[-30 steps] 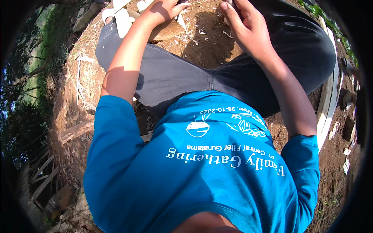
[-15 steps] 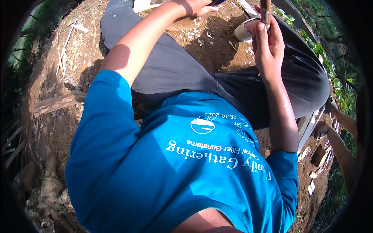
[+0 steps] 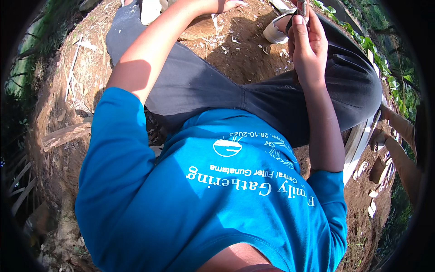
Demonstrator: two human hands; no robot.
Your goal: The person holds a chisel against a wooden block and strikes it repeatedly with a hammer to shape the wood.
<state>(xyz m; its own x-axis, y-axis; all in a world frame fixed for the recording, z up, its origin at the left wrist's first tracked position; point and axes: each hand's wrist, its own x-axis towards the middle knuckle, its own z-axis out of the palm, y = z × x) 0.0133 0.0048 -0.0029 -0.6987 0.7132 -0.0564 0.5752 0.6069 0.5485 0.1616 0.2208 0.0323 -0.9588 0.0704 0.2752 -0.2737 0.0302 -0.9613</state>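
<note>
Outdoor garden plot: bare dirt ground (image 3: 244,59), wood chips (image 3: 224,38), green plants (image 3: 367,45).

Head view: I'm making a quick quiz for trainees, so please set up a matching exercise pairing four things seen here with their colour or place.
Things:
1. right hand
2. left hand
3. shirt
4. sandal

Descriptions:
A. bright blue, fills the lower picture
B. white, on the soil by the right knee
C. at the top edge, over a pale piece of wood
D. raised, gripping a slim dark tool

Pairs: 1-D, 2-C, 3-A, 4-B
</note>
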